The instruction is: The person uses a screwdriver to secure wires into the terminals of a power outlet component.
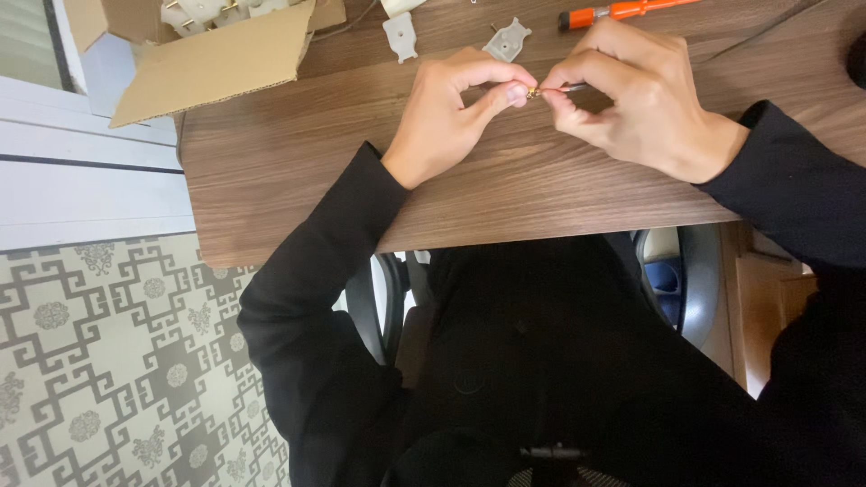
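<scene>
left hand (442, 113) fingers pinching small brass-coloured metal piece (533, 92) steady | right hand (631, 99) pinching thin dark rod (574, 87) into it | above brown wood-grain surface (298, 171)

We see one package: an open cardboard box (212, 54) of plain brown corrugated board. It sits at the far left corner of the wooden desk, well to the left of our left hand (451, 113) and farther away from us than it. The top edge of the view cuts it off, so its full shape cannot be made out. One large flap hangs open toward us, slanting down over the desk, its torn corrugated edge showing. Inside the opening lie pale, off-white plastic parts (203, 11) with small metal prongs. We see no labels, signs or screens anywhere else.
</scene>
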